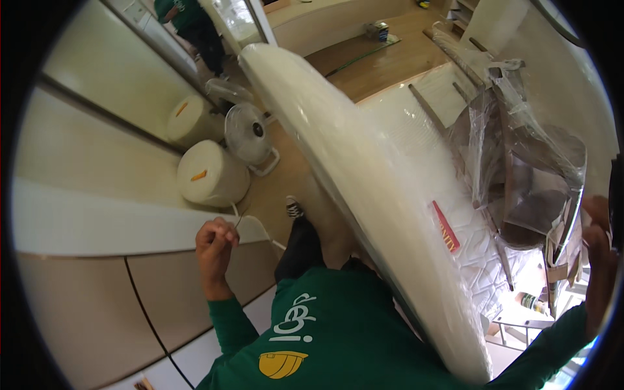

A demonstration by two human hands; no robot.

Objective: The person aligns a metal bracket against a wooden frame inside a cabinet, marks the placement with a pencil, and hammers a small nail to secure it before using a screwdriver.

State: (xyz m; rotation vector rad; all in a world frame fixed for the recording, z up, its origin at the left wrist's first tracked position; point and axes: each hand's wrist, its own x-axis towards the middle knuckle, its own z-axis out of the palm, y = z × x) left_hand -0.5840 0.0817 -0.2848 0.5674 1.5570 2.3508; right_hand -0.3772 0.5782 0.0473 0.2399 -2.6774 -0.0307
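Note:
My left hand (217, 244) is raised in front of the pale cabinet wall, its fingers curled together in a pinch. A thin dark strand (241, 217) shows by the fingertips; what they hold, if anything, is too small to name. My right hand (599, 242) is lifted at the far right rim, blurred and partly cut off, beside a dark object (615, 205) that I cannot make out. Between my arms a long white padded panel (383, 208) in clear plastic wrap stands on edge, close against my right side.
Beyond the panel lies a plastic-wrapped quilted mattress (416, 153) with brown plastic-wrapped chairs (530, 195) on it. A white fan (250, 133) and a round white stool (211, 174) with an orange tab stand on the wooden floor (270, 188) at left, by a mirrored door (110, 84).

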